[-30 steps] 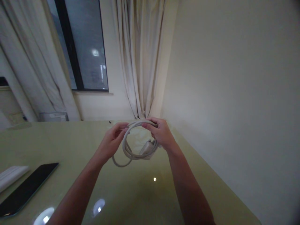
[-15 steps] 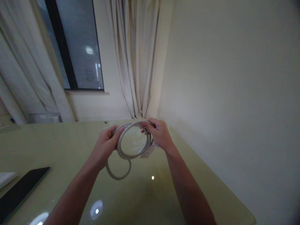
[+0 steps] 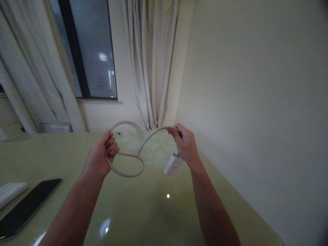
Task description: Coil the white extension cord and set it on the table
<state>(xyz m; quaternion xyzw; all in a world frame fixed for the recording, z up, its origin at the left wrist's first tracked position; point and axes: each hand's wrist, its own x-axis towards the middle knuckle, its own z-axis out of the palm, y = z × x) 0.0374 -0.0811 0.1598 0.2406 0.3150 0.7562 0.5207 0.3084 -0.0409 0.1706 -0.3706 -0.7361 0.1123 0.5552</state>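
A pale grey power cord (image 3: pixel 127 175) is stretched between my two hands above the table. My left hand (image 3: pixel 101 153) is closed around the cord, which loops out of it both above and below the fingers. My right hand (image 3: pixel 186 142) pinches the cord further along, thumb against fingers. From beneath the right hand hangs a white socket block (image 3: pixel 173 164), tilted, with dark slots on its face. The far end of the cord cannot be made out.
A glossy greenish table (image 3: pixel 143 212) spreads below my hands. At left lie a black tablet-like slab (image 3: pixel 30 205) and a white object (image 3: pixel 11 191). Behind are curtains (image 3: pixel 151 61) and a window (image 3: pixel 94 51); a bare wall (image 3: pixel 251 85) runs along the right.
My hands have moved apart, the left leftward and the right slightly rightward. The tight coil has opened into wider loops, and the socket block now hangs in fuller view.
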